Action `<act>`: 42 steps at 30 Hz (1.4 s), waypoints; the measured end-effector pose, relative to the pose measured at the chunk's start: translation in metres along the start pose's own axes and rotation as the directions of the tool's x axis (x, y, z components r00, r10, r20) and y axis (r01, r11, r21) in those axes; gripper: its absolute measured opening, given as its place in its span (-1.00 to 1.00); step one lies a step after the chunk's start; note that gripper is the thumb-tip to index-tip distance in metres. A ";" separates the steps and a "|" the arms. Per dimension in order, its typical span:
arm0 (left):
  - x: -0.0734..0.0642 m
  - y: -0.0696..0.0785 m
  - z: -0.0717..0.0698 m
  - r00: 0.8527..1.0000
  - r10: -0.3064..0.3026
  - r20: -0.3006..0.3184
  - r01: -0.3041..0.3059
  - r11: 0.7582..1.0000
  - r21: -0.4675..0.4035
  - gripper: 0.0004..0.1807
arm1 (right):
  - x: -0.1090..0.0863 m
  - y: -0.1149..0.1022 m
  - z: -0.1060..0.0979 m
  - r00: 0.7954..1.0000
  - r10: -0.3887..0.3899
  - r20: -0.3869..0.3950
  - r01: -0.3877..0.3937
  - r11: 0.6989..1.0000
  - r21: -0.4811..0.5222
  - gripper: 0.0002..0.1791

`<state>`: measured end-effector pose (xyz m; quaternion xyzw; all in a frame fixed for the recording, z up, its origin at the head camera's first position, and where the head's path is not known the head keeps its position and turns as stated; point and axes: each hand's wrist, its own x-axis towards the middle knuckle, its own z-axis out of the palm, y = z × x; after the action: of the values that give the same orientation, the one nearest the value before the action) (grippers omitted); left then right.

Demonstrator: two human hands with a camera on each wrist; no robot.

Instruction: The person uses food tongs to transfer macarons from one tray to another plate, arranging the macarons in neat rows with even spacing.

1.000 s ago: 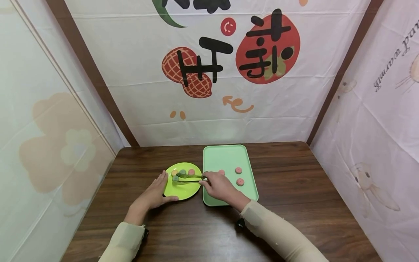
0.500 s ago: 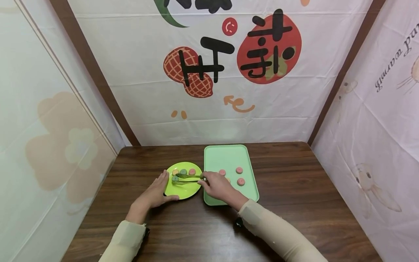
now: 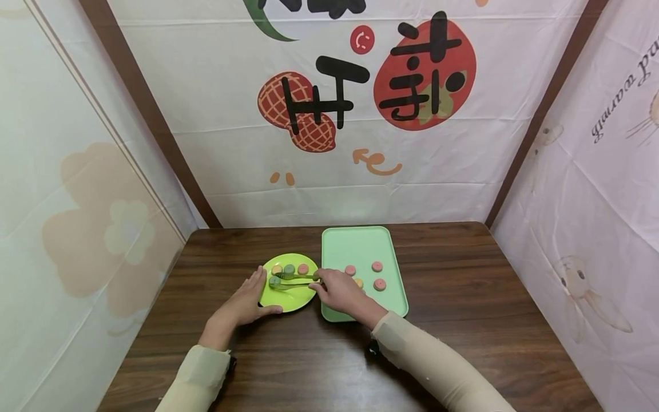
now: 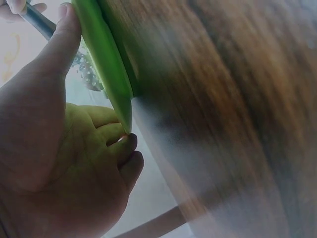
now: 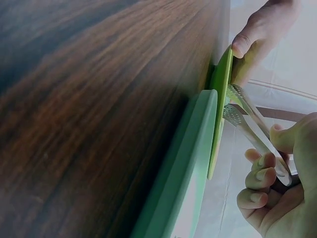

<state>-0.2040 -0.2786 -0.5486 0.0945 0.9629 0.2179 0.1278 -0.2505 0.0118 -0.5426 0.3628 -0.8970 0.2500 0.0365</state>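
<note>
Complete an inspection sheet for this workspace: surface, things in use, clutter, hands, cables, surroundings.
Surface: dark wood-grain table carrying a yellow-green plate and a mint-green tray.
Plate contents: one yellow piece, one pink piece, two green pieces.
Tray contents: three pink pieces and a partly hidden yellow one; the right hand may cover more.
Tongs: tips at the nearer green piece; whether they grip it, cannot tell.
Clutter: nothing seen.
Left hand: touches the plate's rim.
Right hand: holds the tongs.
Cables: nothing seen.
Surroundings: printed white walls behind and on both sides.
</note>
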 end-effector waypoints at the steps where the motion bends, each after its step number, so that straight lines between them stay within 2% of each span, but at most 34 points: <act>1: 0.000 0.000 0.000 1.000 0.001 -0.001 -0.001 1.000 0.002 0.37 | 0.000 0.000 0.000 1.000 0.004 0.005 -0.004 1.000 0.000 -0.69; 12: -0.001 0.002 0.000 1.000 0.011 -0.013 -0.011 1.000 0.007 0.38 | 0.003 -0.002 0.001 0.999 0.027 0.032 -0.027 1.000 0.001 -0.70; 30: -0.002 0.003 0.001 1.000 0.006 -0.011 -0.006 1.000 0.013 0.36 | 0.002 -0.002 0.000 1.000 0.016 0.026 -0.016 1.000 0.005 -0.73; 42: -0.002 0.005 0.001 1.000 -0.009 -0.002 0.009 1.000 0.007 0.35 | 0.001 -0.003 -0.004 0.999 0.033 0.041 -0.035 0.998 0.048 -0.71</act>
<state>-0.2008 -0.2745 -0.5464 0.0904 0.9642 0.2143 0.1275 -0.2496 0.0107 -0.5378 0.3530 -0.8973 0.2651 0.0056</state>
